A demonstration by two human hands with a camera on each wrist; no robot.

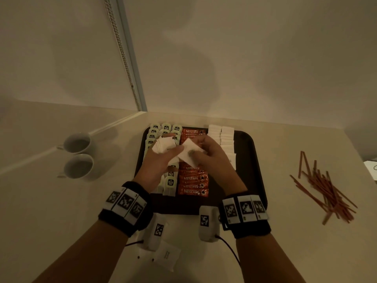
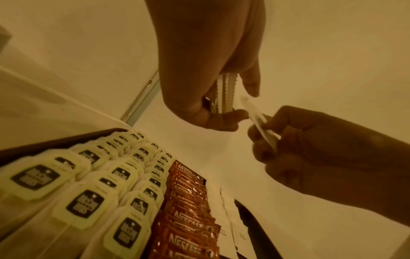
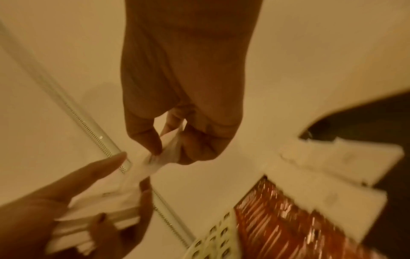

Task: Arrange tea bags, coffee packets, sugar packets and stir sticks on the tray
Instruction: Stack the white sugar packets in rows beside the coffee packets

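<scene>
Over the dark tray (image 1: 253,160) my left hand (image 1: 161,160) grips a fanned stack of white sugar packets (image 1: 165,145). Close beside it, my right hand (image 1: 216,156) pinches a single white sugar packet (image 1: 188,153), whose edge lies against the left thumb. The left wrist view shows the stack (image 2: 224,92) edge-on and the single packet (image 2: 257,119) in the right hand's fingers (image 2: 266,126). On the tray lie rows of tea bags (image 1: 166,127), a column of orange coffee packets (image 1: 192,192) and white sugar packets (image 1: 221,133). Red-brown stir sticks (image 1: 326,190) lie loose on the table to the right.
Two white cups (image 1: 78,154) stand on the table left of the tray. A few loose white packets (image 1: 166,256) lie on the table near its front edge, below my left wrist. Walls close off the back and left. A white object (image 1: 372,168) sits at the far right edge.
</scene>
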